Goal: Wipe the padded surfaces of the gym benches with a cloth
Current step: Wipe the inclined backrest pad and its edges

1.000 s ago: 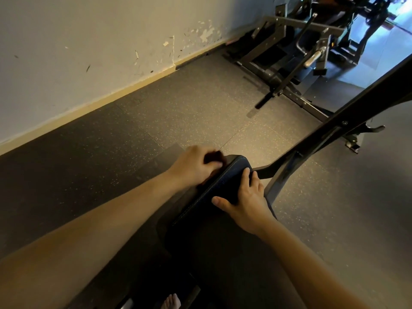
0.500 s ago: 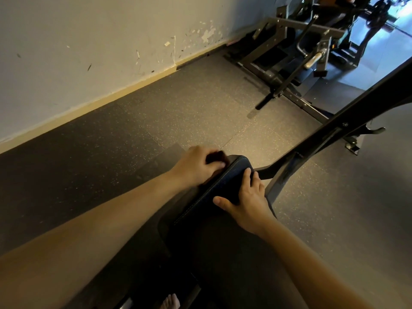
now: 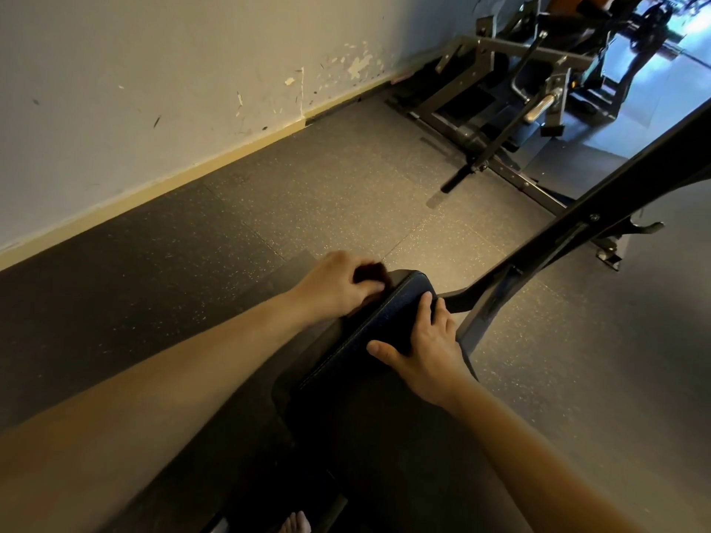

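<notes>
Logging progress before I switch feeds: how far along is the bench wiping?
Done: cannot tell; the bench pad shows no wipe marks either way. In hand: the left hand grips the dark cloth at the pad's far left edge, while the right hand rests flat on it. Left: probably the pad's near part and the machine by the wall.

L hand (image 3: 338, 288) gripped a dark cloth (image 3: 370, 272), pressed vs. the far left corner of the bench pad (image 3: 400, 307). R hand (image 3: 427, 346) lay flat on the pad's right edge, fingers straight, thumb spread. Black frame bar (image 3: 577, 232) rose to the right; another machine (image 3: 515, 90) stood by the wall (image 3: 154, 71), well apart.
</notes>
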Available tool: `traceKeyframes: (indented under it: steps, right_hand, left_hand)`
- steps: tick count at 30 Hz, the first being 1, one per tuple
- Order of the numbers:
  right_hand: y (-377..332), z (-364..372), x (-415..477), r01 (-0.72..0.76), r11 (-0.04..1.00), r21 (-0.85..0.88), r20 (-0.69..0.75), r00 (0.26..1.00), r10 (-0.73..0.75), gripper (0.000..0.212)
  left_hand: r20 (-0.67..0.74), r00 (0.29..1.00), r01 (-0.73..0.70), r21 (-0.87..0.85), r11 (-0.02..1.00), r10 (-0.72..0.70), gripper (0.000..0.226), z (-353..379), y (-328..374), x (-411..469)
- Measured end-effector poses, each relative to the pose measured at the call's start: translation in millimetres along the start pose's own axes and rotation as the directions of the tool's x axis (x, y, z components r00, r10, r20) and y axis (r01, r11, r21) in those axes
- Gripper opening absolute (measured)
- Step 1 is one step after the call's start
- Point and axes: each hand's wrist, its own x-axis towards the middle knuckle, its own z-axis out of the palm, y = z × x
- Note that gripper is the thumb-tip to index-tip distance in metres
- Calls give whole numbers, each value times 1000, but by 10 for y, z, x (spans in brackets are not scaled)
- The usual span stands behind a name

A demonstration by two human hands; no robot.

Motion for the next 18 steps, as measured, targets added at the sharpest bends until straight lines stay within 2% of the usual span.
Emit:
traceKeyframes:
  steps: [2,5,7,10,13,14,15,16,18]
  right_hand:
    - [6,3,1,0,1000,4,-5,1000,0,129]
    - [26,13,-3,10,1000,-3,-18,1000,-10,126]
    - [37,16,-4,14,1000,-5,-31,999,-14,125]
    - [42,20,3,22,1000,-1,-24,999,-22,125]
    - [41,8,1,26,1000,5,-25,999,-26,126]
    - [41,6,-4,27,1000,5,-27,999,-27,125]
    - [45,5,-5,28,1000,7,-29,999,-28,124]
    - [49,4,-3,29,1000,11,-30,999,-29,124]
    - [50,7,2,27,1000,14,-34,999,-26,124]
  left_hand:
    - [-64,998,26,-27,999,-27,17,95,41,208]
    - [-86,995,50,-62,997,-55,17,125,26,188]
    - [-19,997,68,-129,989,-71,16,44,9,-45]
    - [159,982,139,-243,960,-102,9,-216,-60,-518]
    - [294,940,251,-257,933,-172,11,-480,-105,-787]
    - [265,942,274,-242,931,-208,13,-515,-89,-775]
    - [177,955,279,-252,926,-239,14,-516,-64,-707]
    - [56,963,268,-293,918,-263,16,-493,-36,-592]
    - [-188,934,212,-396,894,-304,20,-400,54,-292]
